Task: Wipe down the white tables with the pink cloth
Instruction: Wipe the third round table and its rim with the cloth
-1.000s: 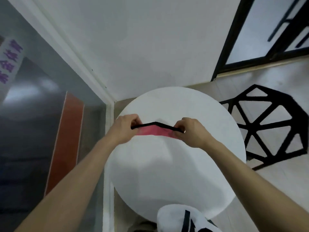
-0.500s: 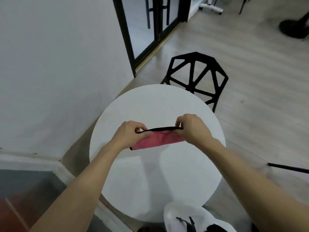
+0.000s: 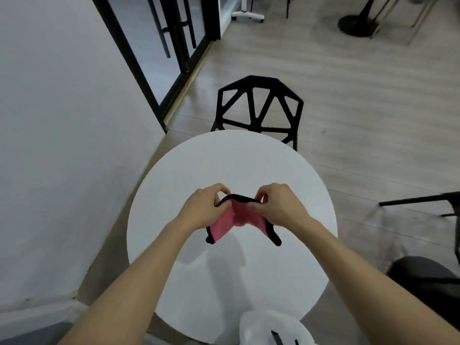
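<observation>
Above the bare round white table (image 3: 249, 165), left hand (image 3: 201, 210) and right hand (image 3: 278, 207) pinch the pink cloth (image 3: 236, 217).

Bare forearms, no sleeves; left hand (image 3: 201, 210) and right hand (image 3: 278, 207) ungloved, ringless

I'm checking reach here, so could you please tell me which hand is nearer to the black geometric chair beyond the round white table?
Right. The right hand sits below the black geometric chair; the left hand is further left.
</observation>
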`<state>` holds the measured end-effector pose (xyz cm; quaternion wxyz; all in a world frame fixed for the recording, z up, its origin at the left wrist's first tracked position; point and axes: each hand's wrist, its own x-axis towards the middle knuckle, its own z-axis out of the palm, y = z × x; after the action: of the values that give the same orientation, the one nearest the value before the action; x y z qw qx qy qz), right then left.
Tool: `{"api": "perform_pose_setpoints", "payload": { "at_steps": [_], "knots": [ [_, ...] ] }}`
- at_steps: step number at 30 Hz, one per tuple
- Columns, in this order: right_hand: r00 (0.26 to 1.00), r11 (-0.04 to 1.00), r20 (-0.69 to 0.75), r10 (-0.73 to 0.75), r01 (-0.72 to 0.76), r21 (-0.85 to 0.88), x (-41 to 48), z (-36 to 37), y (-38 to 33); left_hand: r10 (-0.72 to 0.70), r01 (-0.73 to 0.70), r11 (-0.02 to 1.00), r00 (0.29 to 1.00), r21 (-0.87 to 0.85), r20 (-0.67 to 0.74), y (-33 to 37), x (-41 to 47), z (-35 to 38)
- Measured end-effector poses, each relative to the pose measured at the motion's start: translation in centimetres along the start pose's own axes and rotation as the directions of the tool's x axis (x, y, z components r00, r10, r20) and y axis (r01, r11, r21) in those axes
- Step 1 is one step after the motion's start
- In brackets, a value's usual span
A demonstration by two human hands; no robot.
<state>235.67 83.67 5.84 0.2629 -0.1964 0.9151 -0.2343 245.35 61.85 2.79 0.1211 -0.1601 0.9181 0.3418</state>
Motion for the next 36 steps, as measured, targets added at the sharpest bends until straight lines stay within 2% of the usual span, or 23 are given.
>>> {"api": "perform_pose_setpoints", "payload": {
  "at_steps": [3, 7, 10, 12, 14, 16, 18, 22, 25, 27, 29, 32, 34, 36],
  "knots": [
    [0.995, 0.998, -0.078, 0.069, -0.068, 0.007, -0.7, 2.0, -1.8, 0.100, -0.104, 0.994, 0.990, 0.037, 0.104, -1.5, 1.8, -0.8],
    [0.972, 0.981, -0.137, 0.191, -0.185, 0.051, -3.0, 5.0, -5.2, 0.206, -0.240, 0.947, 0.964, 0.213, 0.169, -3.3, 2.5, -2.8],
    [0.945, 0.958, -0.167, 0.281, -0.268, 0.098, -4.7, 6.9, -7.7, 0.231, -0.268, 0.943, 0.954, 0.198, 0.192, -3.8, 2.1, -3.7],
    [0.924, 0.947, -0.219, 0.314, -0.287, 0.146, -5.4, 7.9, -8.9, 0.204, -0.226, 0.971, 0.953, 0.073, 0.225, -3.4, 1.8, -3.7],
    [0.916, 0.945, -0.245, 0.319, -0.287, 0.155, -6.1, 8.7, -9.8, 0.156, -0.115, 0.981, 0.945, -0.153, 0.288, -2.8, 1.5, -3.3],
    [0.915, 0.948, -0.257, 0.310, -0.276, 0.160, -6.9, 9.5, -10.1, 0.107, 0.030, 0.938, 0.923, -0.346, 0.370, -2.2, 1.1, -3.2],
    [0.911, 0.940, -0.267, 0.315, -0.262, 0.217, -7.8, 9.8, -10.2, 0.078, 0.138, 0.882, 0.900, -0.451, 0.428, -1.6, 0.9, -3.3],
    [0.896, 0.890, -0.236, 0.376, -0.277, 0.363, -9.2, 10.4, -10.7, 0.019, 0.253, 0.856, 0.857, -0.451, 0.515, -1.0, 0.2, -3.9],
    [0.888, 0.875, -0.225, 0.401, -0.298, 0.382, -8.4, 11.8, -10.8, 0.006, 0.247, 0.884, 0.843, -0.398, 0.538, -1.0, 0.4, -4.5],
    [0.861, 0.870, -0.267, 0.432, -0.319, 0.377, -7.7, 12.7, -10.7, 0.045, 0.218, 0.905, 0.803, -0.365, 0.594, -1.5, 0.9, -4.9],
    [0.829, 0.833, -0.271, 0.489, -0.351, 0.427, -7.6, 13.9, -10.6, 0.078, 0.130, 0.953, 0.768, -0.275, 0.635, -2.3, 1.4, -5.3],
    [0.785, 0.779, -0.253, 0.566, -0.409, 0.475, -8.0, 16.5, -10.2, 0.136, -0.167, 0.986, 0.773, -0.008, 0.620, -4.7, 3.3, -6.0],
    [0.744, 0.740, -0.257, 0.617, -0.437, 0.512, -8.4, 18.5, -10.0, 0.175, -0.387, 0.899, 0.748, 0.207, 0.640, -7.1, 5.0, -6.8],
    [0.673, 0.683, -0.276, 0.686, -0.463, 0.565, -8.8, 20.5, -10.6, 0.166, -0.537, 0.752, 0.714, 0.381, 0.680, -10.1, 6.8, -7.5]
  ]
}}
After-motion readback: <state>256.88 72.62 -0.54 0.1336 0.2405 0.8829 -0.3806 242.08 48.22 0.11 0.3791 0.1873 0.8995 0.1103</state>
